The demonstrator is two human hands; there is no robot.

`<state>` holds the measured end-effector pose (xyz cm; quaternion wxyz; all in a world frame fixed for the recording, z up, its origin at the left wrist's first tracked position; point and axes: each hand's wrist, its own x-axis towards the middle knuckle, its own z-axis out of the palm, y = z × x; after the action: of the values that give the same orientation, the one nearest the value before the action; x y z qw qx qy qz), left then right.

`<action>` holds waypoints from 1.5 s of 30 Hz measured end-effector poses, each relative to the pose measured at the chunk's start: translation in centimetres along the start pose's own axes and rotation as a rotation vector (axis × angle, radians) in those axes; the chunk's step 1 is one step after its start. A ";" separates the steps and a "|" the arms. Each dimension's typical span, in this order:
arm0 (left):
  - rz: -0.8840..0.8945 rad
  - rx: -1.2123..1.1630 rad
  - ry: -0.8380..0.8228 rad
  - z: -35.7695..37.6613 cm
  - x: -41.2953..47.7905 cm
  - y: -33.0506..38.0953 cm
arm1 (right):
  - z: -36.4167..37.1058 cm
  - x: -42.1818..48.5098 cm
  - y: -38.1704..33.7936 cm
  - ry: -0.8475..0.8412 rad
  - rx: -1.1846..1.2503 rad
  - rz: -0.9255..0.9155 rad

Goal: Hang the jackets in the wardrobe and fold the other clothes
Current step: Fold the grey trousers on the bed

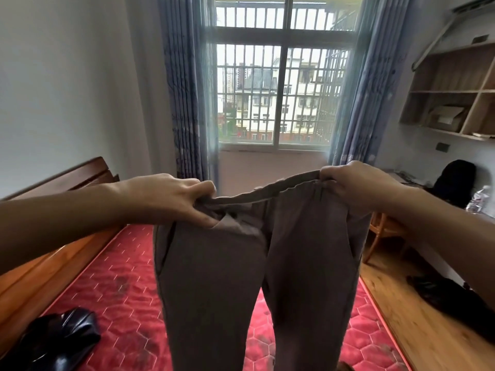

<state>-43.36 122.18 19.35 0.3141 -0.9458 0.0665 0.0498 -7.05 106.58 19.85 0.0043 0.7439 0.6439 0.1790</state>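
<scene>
A pair of grey-brown trousers [241, 277] hangs in the air in front of me, both legs dangling down over the bed. My left hand [171, 199] grips the left end of the elastic waistband. My right hand [351, 183] grips the right end, a little higher, so the waistband stretches between them. A shiny black jacket [59, 341] lies crumpled on the mattress at the lower left. Another dark garment [455, 301] lies on the wooden floor at the right.
The red quilted mattress [120, 277] fills the space below, with a wooden bed frame [53, 253] on its left. A barred window [278, 89] with blue curtains is ahead. Wooden shelves [452, 97], a chair [383, 231] and a plastic bottle [479, 202] stand at the right.
</scene>
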 end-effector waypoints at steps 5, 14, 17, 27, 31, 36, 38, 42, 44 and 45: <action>-0.232 -0.024 0.024 0.7 -0.1 -0.3 | 0.8 0.0 0.7 0.031 0.068 -0.029; -0.191 0.169 0.009 1.9 0.6 -0.6 | 1.3 0.2 0.8 0.048 0.092 -0.033; -0.267 0.089 -0.038 2.2 1.2 -0.8 | 1.3 0.1 0.7 0.037 0.115 -0.033; -0.588 -0.793 0.187 3.6 2.6 -2.4 | 1.3 0.8 0.3 -0.009 0.289 -0.027; -0.655 -0.907 0.206 3.8 2.2 -2.4 | 1.1 0.6 0.1 0.004 0.449 -0.025; -0.535 -0.880 0.172 3.3 1.5 -1.7 | 0.6 0.8 -0.4 -0.128 0.415 -0.019; -0.467 -0.864 0.146 3.1 1.6 -1.7 | 0.4 0.9 -0.8 -0.144 0.394 -0.022; -0.531 -0.897 -0.002 2.4 1.7 -1.6 | 0.1 0.8 -1.8 -0.258 0.375 -0.043; -0.595 -0.966 -0.054 1.7 2.0 -1.3 | -0.3 0.7 -2.6 -0.324 0.389 -0.046; -0.635 -1.009 -0.062 1.4 2.3 -1.1 | -0.6 0.7 -3.0 -0.344 0.399 -0.042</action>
<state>-40.95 123.72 18.56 -0.1726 -0.9499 -0.2605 0.0066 -10.05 107.64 19.87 -0.0293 0.7360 0.6715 -0.0810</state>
